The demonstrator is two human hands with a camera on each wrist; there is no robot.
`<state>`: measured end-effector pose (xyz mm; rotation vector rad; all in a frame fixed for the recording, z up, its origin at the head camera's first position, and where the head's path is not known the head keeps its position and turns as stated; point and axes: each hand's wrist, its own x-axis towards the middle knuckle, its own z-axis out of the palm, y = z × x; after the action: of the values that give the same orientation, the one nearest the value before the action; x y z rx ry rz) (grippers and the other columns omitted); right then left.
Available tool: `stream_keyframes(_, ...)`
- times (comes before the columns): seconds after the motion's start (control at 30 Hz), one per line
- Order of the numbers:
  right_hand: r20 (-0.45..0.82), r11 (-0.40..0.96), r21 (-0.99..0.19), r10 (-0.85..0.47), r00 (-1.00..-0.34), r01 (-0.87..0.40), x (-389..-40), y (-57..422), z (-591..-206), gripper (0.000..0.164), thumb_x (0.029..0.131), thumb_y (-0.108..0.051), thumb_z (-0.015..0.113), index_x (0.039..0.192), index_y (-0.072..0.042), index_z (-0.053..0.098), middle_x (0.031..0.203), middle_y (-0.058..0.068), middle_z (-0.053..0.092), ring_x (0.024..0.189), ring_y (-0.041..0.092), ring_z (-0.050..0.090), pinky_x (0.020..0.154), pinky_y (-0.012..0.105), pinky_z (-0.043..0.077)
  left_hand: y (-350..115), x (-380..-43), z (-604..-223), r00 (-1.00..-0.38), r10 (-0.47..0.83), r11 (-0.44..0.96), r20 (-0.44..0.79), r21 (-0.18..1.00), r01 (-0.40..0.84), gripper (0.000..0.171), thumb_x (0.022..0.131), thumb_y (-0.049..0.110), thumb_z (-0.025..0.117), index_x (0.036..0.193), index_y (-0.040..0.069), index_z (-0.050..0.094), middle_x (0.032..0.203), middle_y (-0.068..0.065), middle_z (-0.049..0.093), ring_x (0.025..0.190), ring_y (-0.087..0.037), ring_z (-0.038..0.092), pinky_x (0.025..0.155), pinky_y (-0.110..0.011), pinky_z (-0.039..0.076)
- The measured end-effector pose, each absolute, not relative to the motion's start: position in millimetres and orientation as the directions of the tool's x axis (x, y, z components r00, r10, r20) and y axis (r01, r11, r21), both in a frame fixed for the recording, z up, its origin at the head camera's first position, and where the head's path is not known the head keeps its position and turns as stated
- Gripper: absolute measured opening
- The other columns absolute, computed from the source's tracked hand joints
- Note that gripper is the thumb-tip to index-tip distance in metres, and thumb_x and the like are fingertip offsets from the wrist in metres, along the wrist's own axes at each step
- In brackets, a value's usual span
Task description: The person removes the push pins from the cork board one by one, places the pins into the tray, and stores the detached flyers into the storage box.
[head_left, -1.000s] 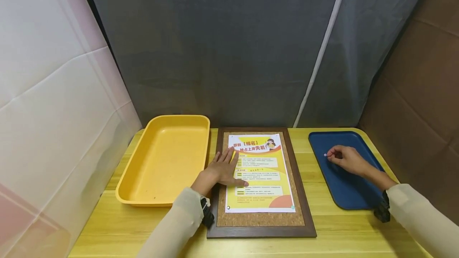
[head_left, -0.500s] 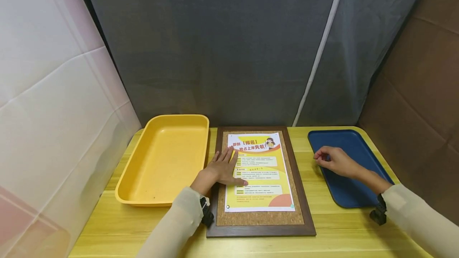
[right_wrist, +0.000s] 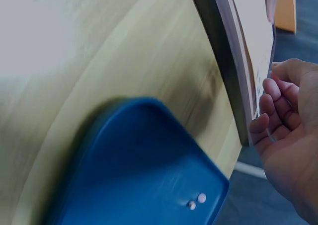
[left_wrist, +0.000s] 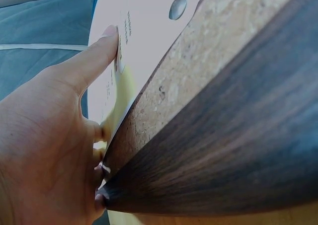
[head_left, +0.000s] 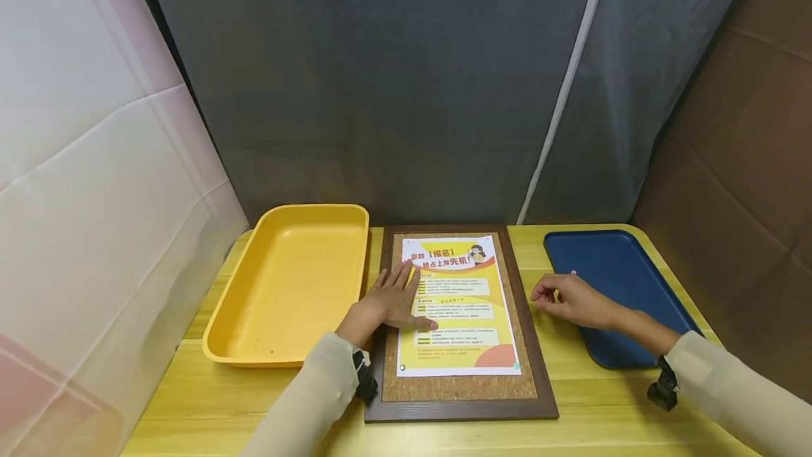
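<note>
My left hand lies spread on a printed yellow and white poster, which is on a cork board with a dark wooden frame. A silver thumbtack sits at the poster's bottom left corner, and a pale teal tack at the bottom right. My right hand hovers between the board and the blue tray, fingers loosely curled; nothing shows between them. Two small tacks lie in that tray in the right wrist view, a pinkish tack and a whitish tack.
To the left of the board stands a large yellow tray with raised walls. Everything rests on a wooden table. Dark grey cloth hangs behind it, with a pale cloth on the left and a brown cloth on the right.
My right hand has moved left from over the blue tray toward the board's right edge. A small tack beside its fingers earlier still lies in the tray. My left hand stays put.
</note>
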<state>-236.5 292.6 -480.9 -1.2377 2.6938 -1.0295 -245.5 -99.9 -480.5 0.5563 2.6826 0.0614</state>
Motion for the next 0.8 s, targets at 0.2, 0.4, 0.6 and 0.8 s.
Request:
stream_keyframes(0.2, 0.214, 0.447, -0.587, -0.718, -0.662, -0.675, -231, 279, -480, 0.008, 0.096, 0.001, 0.075, 0.099, -0.007, 0.074, 0.089, -0.008, 0.064, 0.071, 0.000, 0.049, 0.060, 0.020, 0.046, -101, -246, -481, -0.842, 0.393, 0.919, -0.370, 0.127, 0.373, 0.121, 0.090, 0.082, 0.058, 0.171, 0.010, 0.004, 0.178, -0.014, -0.006, 0.165, -0.031, -0.006, 0.131, -0.055, 0.001)
stream_keyframes(0.4, 0.178, 0.414, -0.594, -0.768, -0.615, -0.689, -223, 267, -482, 0.008, 0.096, -0.001, 0.076, 0.097, -0.008, 0.073, 0.086, -0.010, 0.059, 0.073, -0.002, 0.048, 0.060, 0.019, 0.046, -100, -245, -480, -0.839, 0.393, 0.919, -0.376, 0.130, 0.373, 0.122, 0.090, 0.082, 0.058, 0.171, 0.009, 0.005, 0.178, -0.014, -0.004, 0.165, -0.031, -0.005, 0.131, -0.055, 0.002)
stream_keyframes(0.6, 0.171, 0.348, -0.601, -0.823, -0.542, -0.719, -213, 257, -484, 0.011, 0.093, 0.001, 0.078, 0.094, -0.008, 0.072, 0.085, -0.009, 0.061, 0.074, 0.000, 0.052, 0.061, 0.019, 0.048, -101, -245, -482, -0.838, 0.394, 0.918, -0.378, 0.122, 0.377, 0.121, 0.090, 0.083, 0.057, 0.171, 0.010, 0.003, 0.178, -0.014, -0.005, 0.165, -0.031, -0.005, 0.131, -0.055, 0.001)
stream_keyframes(0.8, 0.116, 0.364, -0.606, -0.839, -0.531, -0.707, -204, 250, -484, 0.009, 0.094, -0.002, 0.078, 0.095, -0.010, 0.074, 0.084, -0.012, 0.059, 0.072, 0.002, 0.054, 0.061, 0.020, 0.049, -100, -246, -483, -0.839, 0.394, 0.918, -0.376, 0.125, 0.376, 0.121, 0.091, 0.082, 0.057, 0.171, 0.009, 0.004, 0.178, -0.014, -0.004, 0.165, -0.032, -0.004, 0.131, -0.055, 0.001)
